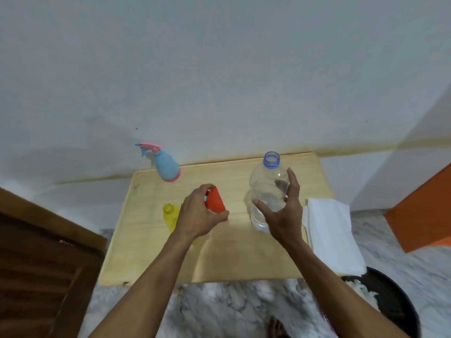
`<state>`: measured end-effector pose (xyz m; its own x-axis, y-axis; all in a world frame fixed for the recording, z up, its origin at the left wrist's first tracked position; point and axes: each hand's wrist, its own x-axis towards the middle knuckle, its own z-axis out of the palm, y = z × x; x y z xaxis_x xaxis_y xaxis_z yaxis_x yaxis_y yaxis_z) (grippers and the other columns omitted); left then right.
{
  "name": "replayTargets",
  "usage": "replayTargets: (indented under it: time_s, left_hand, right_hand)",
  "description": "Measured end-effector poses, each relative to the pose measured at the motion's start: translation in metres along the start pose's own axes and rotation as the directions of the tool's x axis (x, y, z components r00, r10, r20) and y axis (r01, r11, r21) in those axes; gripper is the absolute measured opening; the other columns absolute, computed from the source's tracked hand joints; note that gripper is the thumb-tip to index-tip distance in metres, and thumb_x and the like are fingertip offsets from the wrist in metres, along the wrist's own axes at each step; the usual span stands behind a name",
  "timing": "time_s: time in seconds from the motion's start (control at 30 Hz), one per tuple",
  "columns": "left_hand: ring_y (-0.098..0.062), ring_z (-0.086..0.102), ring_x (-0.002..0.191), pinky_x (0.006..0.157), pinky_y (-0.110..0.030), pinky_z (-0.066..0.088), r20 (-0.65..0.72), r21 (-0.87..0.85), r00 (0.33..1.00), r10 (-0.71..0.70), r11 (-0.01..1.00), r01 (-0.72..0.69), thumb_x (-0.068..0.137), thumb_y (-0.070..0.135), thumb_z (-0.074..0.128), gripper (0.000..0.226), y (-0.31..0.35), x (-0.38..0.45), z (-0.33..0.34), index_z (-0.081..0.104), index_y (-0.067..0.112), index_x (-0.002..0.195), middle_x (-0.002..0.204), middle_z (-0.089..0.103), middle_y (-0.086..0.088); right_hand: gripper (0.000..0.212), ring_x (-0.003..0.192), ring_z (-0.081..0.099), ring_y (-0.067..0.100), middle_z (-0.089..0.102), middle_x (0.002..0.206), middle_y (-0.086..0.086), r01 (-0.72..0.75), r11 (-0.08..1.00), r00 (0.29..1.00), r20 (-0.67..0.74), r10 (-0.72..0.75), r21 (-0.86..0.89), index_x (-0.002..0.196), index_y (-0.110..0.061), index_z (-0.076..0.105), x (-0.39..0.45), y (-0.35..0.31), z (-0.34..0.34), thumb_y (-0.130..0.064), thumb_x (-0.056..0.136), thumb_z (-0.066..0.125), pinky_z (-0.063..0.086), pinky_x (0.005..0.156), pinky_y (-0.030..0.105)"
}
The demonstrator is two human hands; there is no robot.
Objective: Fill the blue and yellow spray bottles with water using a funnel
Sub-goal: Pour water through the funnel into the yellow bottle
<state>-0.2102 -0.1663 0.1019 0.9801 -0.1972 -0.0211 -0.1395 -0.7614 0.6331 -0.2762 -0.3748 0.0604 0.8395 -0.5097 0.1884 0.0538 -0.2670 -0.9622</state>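
Note:
A blue spray bottle (167,167) with a pink trigger head stands at the far left corner of the low wooden table (219,259). The yellow bottle (170,215), its neck open with no sprayer on it, stands partly hidden behind my left hand (199,215). That hand grips a red funnel (216,200) just to the right of the yellow bottle. My right hand (284,211) curls around a clear, uncapped plastic water bottle (267,186) standing on the table, with a little water in its base.
A folded white cloth (329,230) lies on the table's right edge. A dark round basin (390,303) sits on the marbled floor at lower right. A brown wooden panel (41,272) is at left, an orange block (422,211) at right, and a wall behind.

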Motion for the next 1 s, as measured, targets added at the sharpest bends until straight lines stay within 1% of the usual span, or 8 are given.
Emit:
replayTargets:
  time_s: [0.13,0.2,0.27,0.37,0.47,0.67,0.9,1.0]
  left_hand:
    - [-0.026,0.059,0.111,0.087,-0.036,0.051,0.268,0.383,0.963,-0.034,0.921,-0.074,0.06,0.052,0.078,0.086,-0.003,0.017,0.044,0.048,0.03,0.138,0.128,0.059,-0.002]
    - [-0.027,0.06,0.109,0.087,-0.039,0.051,0.305,0.468,0.951,-0.051,0.878,-0.102,0.061,0.055,0.076,0.087,-0.005,0.022,0.053,0.047,0.03,0.139,0.122,0.059,-0.004]
    - [-0.028,0.061,0.103,0.084,-0.038,0.051,0.325,0.518,0.945,-0.039,0.843,-0.143,0.06,0.055,0.078,0.083,-0.007,0.032,0.067,0.052,0.029,0.134,0.112,0.06,-0.005]
    - [-0.027,0.061,0.095,0.076,-0.036,0.051,0.371,0.493,0.928,-0.043,0.856,-0.157,0.056,0.047,0.084,0.07,-0.01,0.04,0.083,0.061,0.025,0.119,0.102,0.058,-0.005]
    - [-0.026,0.06,0.095,0.077,-0.036,0.054,0.402,0.452,0.913,-0.07,0.882,-0.131,0.059,0.04,0.085,0.063,-0.016,0.043,0.095,0.066,0.022,0.117,0.102,0.055,-0.006]
    - [-0.026,0.056,0.104,0.083,-0.033,0.047,0.431,0.43,0.9,-0.07,0.893,-0.137,0.074,0.034,0.078,0.047,-0.027,0.042,0.112,0.069,0.009,0.113,0.109,0.058,-0.011]
    - [-0.021,0.053,0.107,0.086,-0.029,0.046,0.408,0.411,0.909,-0.079,0.905,-0.106,0.073,0.033,0.081,0.055,-0.029,0.042,0.114,0.066,0.014,0.122,0.113,0.06,-0.007]
    - [-0.021,0.048,0.119,0.091,-0.035,0.048,0.375,0.439,0.924,-0.078,0.893,-0.102,0.072,0.037,0.082,0.07,-0.027,0.037,0.111,0.057,0.018,0.135,0.127,0.057,-0.004]
  right_hand:
    - [0.109,0.122,0.051,0.002,0.052,0.142,-0.007,0.045,0.998,0.999,-0.001,-0.045,-0.047,0.155,-0.031,0.022,0.005,0.007,-0.004,-0.024,0.071,0.092,0.045,0.092,0.011]
    - [0.109,0.122,0.054,0.007,0.054,0.145,0.001,0.053,0.997,0.999,0.009,-0.053,-0.047,0.152,-0.036,0.021,0.001,0.001,-0.003,-0.026,0.071,0.092,0.041,0.086,-0.001]
    - [0.109,0.119,0.055,0.003,0.057,0.142,0.003,0.027,0.999,1.0,0.01,-0.027,-0.031,0.152,-0.039,0.021,0.003,0.001,-0.003,-0.027,0.071,0.092,0.04,0.084,-0.003]
    - [0.109,0.113,0.053,-0.015,0.059,0.136,-0.001,0.015,1.0,1.0,0.009,-0.015,-0.026,0.152,-0.041,0.02,0.004,0.004,-0.004,-0.028,0.071,0.092,0.041,0.085,-0.002]
    - [0.107,0.113,0.049,-0.021,0.058,0.13,-0.007,0.014,1.0,1.0,0.009,-0.013,-0.028,0.151,-0.04,0.022,0.004,0.006,-0.005,-0.027,0.071,0.092,0.04,0.084,-0.001]
    - [0.108,0.116,0.052,-0.013,0.057,0.13,-0.007,0.031,0.999,0.999,0.019,-0.03,-0.041,0.151,-0.044,0.019,0.004,0.009,-0.006,-0.026,0.073,0.091,0.042,0.088,0.002]
    - [0.112,0.12,0.054,-0.003,0.058,0.136,-0.004,0.025,0.998,1.0,0.009,-0.025,-0.053,0.152,-0.047,0.017,0.004,0.009,-0.006,-0.026,0.072,0.092,0.046,0.089,0.006]
    - [0.113,0.123,0.055,0.001,0.056,0.14,-0.003,0.027,0.998,1.0,0.016,-0.026,-0.049,0.153,-0.044,0.017,0.005,0.007,-0.008,-0.026,0.071,0.093,0.045,0.091,0.006]
